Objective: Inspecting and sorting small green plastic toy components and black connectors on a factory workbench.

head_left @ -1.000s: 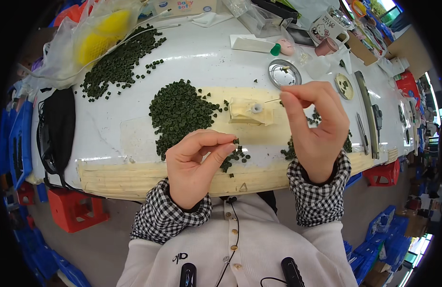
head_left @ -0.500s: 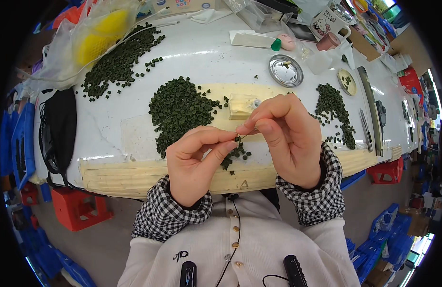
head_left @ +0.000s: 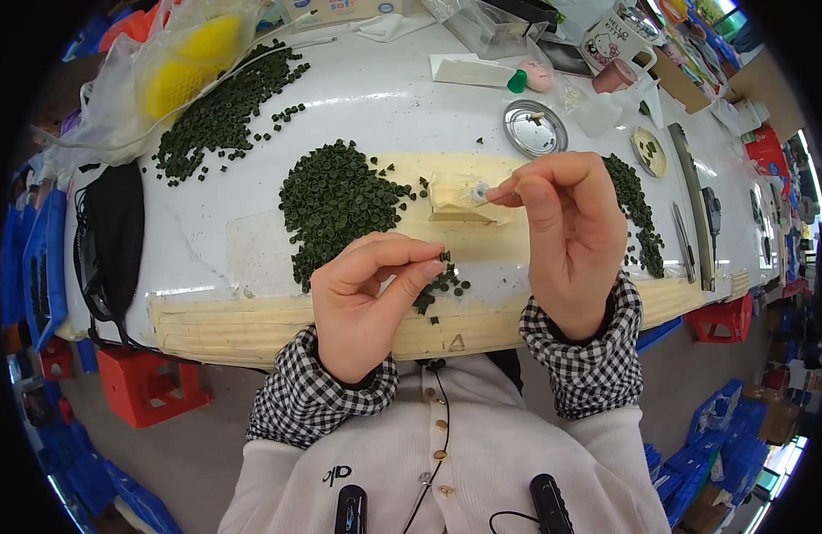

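Left hand point(head_left: 366, 298) hovers over the near edge of the white bench point(head_left: 206, 240), thumb and forefinger pinched shut on a small dark green bead point(head_left: 444, 257), with a few loose ones just beneath it. Right hand point(head_left: 567, 236) is raised over the bench's middle, fingers closed on a thin needle or wire point(head_left: 493, 198) whose tip points at a small whitish ring point(head_left: 479, 190) lying on a pale yellow pad point(head_left: 455, 198).

Going down in size: the bench itself, edged along its near side with cream tape; a black pouch point(head_left: 113, 236) at the left edge; a clear bag holding something yellow point(head_left: 193, 53) at the far left corner; three heaps of the same green beads, the biggest point(head_left: 335, 200) in the middle, another point(head_left: 224, 111) toward the far left, a third point(head_left: 638, 209) toward the right; a round metal lid point(head_left: 535, 128) behind the right hand.

Judged by looks, the beads are light, hard and smooth, likely to roll or slip, so a fingertip pinch across the sides suits them. The needle seems stiff and fine, best held near its back end.

Of packages, a flat white box with a green cap point(head_left: 478, 73) lies at the far edge; a printed mug point(head_left: 620, 44) stands toward the far right corner.
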`<state>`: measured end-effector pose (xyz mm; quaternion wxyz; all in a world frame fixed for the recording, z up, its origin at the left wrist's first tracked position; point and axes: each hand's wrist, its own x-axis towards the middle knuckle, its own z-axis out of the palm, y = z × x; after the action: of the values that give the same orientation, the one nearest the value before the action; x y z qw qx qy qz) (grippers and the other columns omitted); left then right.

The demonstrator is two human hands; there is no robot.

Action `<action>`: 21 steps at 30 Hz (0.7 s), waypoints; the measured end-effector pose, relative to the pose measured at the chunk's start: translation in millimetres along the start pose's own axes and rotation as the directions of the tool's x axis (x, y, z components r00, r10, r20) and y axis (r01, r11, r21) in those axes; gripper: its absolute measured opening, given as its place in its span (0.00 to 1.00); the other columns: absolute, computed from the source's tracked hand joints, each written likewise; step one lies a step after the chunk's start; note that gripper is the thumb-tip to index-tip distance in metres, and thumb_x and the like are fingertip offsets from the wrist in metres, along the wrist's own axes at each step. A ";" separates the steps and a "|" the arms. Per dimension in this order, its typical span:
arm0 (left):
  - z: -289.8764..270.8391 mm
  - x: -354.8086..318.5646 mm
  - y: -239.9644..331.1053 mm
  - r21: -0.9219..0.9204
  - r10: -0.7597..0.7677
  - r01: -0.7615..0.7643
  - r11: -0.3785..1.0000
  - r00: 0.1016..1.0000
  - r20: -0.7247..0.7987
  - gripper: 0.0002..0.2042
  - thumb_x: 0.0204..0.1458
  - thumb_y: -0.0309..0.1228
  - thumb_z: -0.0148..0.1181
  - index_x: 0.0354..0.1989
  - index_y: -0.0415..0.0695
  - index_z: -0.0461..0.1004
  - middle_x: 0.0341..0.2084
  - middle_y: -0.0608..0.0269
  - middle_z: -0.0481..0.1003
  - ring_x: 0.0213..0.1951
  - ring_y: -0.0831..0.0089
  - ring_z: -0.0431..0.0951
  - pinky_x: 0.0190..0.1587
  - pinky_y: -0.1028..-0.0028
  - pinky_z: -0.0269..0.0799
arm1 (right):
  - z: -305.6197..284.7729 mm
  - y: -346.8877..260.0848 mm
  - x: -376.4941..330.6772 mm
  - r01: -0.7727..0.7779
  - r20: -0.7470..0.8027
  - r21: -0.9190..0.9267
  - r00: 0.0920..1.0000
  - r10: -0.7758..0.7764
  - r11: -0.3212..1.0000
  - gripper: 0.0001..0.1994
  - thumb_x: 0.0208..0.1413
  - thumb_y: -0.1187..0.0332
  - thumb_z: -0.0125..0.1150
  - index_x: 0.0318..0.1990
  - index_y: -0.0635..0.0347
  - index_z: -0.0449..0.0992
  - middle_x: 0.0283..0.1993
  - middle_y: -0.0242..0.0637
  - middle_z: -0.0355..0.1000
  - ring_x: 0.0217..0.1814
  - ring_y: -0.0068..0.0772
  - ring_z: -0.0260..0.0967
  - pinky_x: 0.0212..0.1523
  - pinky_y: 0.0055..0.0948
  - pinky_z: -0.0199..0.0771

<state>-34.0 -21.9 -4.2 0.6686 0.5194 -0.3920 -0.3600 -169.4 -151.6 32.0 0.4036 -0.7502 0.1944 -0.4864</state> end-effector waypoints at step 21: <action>-3.4 -0.9 -2.5 -0.018 0.057 -0.058 0.998 0.998 -0.021 0.08 0.51 0.15 0.61 0.40 0.35 0.79 0.35 0.59 0.77 0.37 0.76 0.75 0.41 0.79 0.70 | 0.8 -23.0 -40.1 0.004 0.275 -0.221 0.960 0.058 0.975 0.18 0.48 0.81 0.64 0.50 0.64 0.78 0.38 0.39 0.73 0.35 0.36 0.69 0.36 0.28 0.70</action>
<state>-31.6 -20.2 -7.3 0.6874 0.5053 -0.3965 -0.3389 -189.1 -110.1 27.1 0.3484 -0.8486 0.1979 -0.3454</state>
